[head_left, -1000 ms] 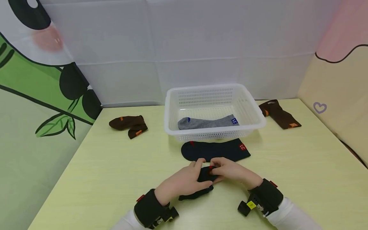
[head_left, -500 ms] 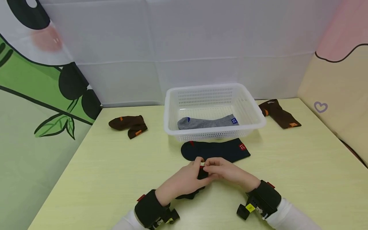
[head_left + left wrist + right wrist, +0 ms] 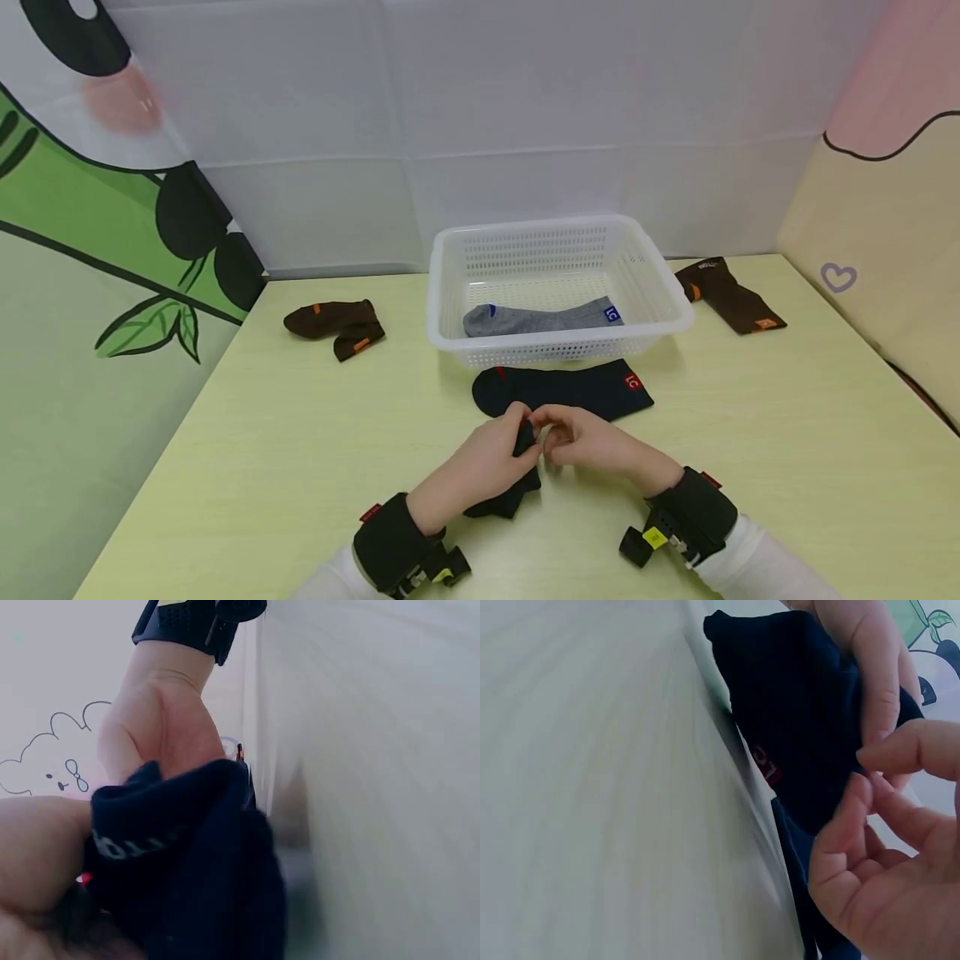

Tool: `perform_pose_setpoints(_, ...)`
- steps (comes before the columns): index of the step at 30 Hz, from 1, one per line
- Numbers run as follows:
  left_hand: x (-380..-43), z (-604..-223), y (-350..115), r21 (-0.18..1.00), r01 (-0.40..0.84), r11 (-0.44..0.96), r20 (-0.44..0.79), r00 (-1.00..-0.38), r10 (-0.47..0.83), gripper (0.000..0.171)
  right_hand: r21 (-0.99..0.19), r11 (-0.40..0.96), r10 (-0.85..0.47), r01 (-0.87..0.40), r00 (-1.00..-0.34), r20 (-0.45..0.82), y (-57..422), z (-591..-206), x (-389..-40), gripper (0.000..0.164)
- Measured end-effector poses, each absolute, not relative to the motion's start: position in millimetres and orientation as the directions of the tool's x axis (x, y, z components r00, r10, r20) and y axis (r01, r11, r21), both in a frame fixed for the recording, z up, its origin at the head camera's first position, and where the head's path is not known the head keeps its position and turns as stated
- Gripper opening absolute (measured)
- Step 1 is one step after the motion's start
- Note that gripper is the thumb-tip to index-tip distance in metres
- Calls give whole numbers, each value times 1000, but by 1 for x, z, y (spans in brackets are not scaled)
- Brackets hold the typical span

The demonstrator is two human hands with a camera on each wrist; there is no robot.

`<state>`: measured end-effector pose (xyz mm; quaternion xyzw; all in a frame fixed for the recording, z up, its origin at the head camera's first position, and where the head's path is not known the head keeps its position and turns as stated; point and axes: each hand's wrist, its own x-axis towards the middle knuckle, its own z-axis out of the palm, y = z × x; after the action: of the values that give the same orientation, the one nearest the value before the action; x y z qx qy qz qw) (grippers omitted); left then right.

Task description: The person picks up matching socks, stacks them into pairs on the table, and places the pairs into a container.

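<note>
- Sock in hand (image 3: 517,498), dark navy, is at the lower centre of the head view, mostly under the left hand (image 3: 482,462); it seems doubled over, though its layers are too dark to separate.
- The left hand grips it, thumb on the near side and fingers over the far side.
- The right hand (image 3: 596,442) is to the right of that grip, its thumb and fingers curved toward each other; in the right wrist view the tips meet at the fabric's edge, but I cannot tell whether they pinch it.
- So the sock in hand lies to the left of the right hand and within the left, which is nearer; its visible length slants from between the fingertips toward the lower left.
- Just above the fingertips in the frame, the flat navy sock (image 3: 562,393) lies lengthwise across the table (image 3: 300,467), toe left, red-tagged cuff right.
- Beyond it stands the white basket (image 3: 558,339), with the grey sock (image 3: 536,322) inside.
- One brown sock (image 3: 333,321) lies centre left, another brown sock (image 3: 731,297) centre right.
</note>
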<state>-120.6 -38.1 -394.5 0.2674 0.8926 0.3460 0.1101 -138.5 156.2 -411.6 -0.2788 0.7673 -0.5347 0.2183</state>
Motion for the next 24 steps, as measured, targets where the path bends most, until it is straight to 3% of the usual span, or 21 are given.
perform_pose_setpoints(10,-121,-391,-38,700,465,543,114,-822,558,38,-886,389,-604,-253,-796,-37,159,-409,-139,42)
perform_pose_setpoints(17,-120,-384,-40,692,480,539,103,-805,585,39,-891,385,-648,-240,-758,-76,161,-412,-141,13)
perform_pose_setpoints(24,-122,-381,-42,692,429,580,34,-822,568,34,-916,327,-681,-232,-730,-57,166,-412,-144,10)
